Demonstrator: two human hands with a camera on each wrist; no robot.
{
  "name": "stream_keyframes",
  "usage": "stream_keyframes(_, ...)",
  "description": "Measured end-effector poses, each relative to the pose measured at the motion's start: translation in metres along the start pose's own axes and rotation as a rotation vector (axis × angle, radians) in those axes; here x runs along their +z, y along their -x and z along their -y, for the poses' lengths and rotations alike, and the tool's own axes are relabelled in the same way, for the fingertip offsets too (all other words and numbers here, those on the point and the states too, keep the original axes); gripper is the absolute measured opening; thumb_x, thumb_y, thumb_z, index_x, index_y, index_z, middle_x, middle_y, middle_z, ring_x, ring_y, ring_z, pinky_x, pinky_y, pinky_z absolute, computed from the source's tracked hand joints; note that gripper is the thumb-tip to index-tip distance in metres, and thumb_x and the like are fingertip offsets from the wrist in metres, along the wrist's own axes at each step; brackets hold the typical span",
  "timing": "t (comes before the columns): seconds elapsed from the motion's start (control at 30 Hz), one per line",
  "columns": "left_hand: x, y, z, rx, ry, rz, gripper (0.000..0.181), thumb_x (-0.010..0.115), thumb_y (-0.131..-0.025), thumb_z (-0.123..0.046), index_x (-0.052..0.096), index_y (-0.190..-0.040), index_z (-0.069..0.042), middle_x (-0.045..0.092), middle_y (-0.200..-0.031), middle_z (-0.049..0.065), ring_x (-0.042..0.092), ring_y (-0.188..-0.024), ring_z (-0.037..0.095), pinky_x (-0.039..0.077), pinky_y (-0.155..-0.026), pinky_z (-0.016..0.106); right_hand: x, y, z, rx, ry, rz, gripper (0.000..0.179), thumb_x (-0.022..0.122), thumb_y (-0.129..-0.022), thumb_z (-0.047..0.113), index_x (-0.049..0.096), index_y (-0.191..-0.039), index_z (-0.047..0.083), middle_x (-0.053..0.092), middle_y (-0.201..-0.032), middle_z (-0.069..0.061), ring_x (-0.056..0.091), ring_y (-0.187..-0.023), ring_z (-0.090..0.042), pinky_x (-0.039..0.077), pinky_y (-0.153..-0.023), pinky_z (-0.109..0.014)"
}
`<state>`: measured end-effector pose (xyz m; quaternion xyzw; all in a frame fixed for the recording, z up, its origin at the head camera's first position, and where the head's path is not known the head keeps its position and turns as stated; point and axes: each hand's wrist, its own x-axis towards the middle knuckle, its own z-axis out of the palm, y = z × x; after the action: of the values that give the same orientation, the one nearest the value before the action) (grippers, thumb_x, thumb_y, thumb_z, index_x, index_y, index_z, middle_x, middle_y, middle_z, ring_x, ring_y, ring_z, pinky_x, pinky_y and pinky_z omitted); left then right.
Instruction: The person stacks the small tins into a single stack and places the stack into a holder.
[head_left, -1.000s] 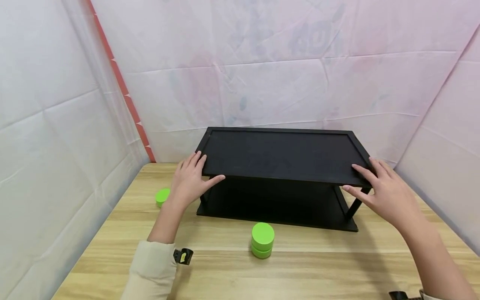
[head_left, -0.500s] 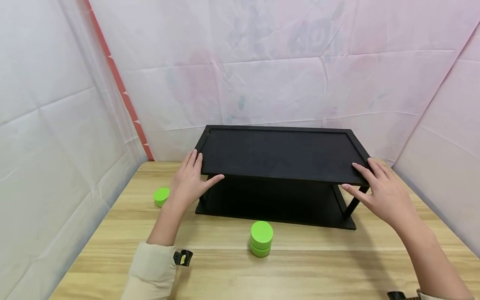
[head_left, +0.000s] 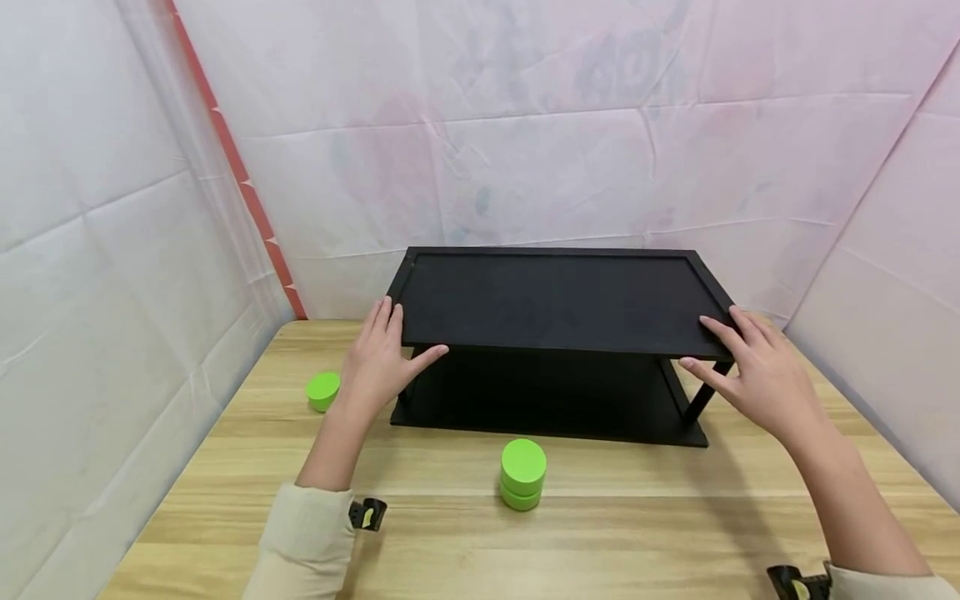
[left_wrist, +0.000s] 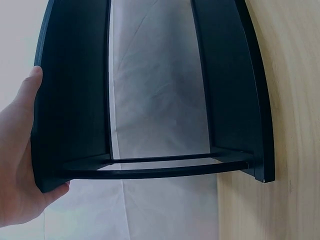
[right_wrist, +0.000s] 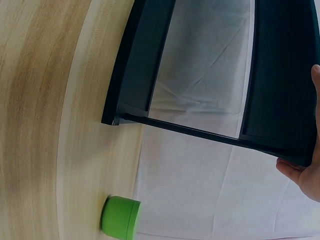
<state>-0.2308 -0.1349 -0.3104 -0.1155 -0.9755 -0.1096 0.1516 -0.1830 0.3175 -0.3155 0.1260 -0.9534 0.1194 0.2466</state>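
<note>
A black two-tier shelf [head_left: 551, 300] stands on the wooden table, its lower board [head_left: 540, 396] joined to the top by slanted legs. My left hand [head_left: 372, 367] grips the top board's front left corner, thumb along the front edge and fingers over the side. At the opposite corner my right hand [head_left: 768, 379] holds the board likewise. In the left wrist view, the left thumb [left_wrist: 34, 82] lies against the board's edge and a fingertip shows at the end. The right wrist view has the right hand [right_wrist: 307, 175] at the board's other end.
A green lidded round container [head_left: 522, 475] stands in front of the shelf. Another green round piece [head_left: 323, 392] is left of it, and a green container [right_wrist: 120, 217] stands beyond its right end. White sheeting [head_left: 540, 167] encloses the table's back and sides.
The shelf's right end has shifted slightly back with my right hand on it, so its front edge lies straighter. Both hands keep their places at the corners. The green containers stay put.
</note>
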Motion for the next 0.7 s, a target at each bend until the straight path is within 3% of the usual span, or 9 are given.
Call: stream_keyframes(0.7,-0.001,0.002,0.000,-0.017,0.011,-0.017,0.100,0.045,-0.080,-0.071,0.027,-0.140,0.006,0.019,-0.147,0.022,0.010,-0.136,0.030,0.019,-0.107,0.044,0.006,-0.011,-0.003,0.025,-0.022,0.047,0.067,0.062,-0.083,0.047,0.046,-0.131,0.003,0.029,-0.138,-0.030,0.024,-0.125,-0.047,0.018,-0.100,-0.059)
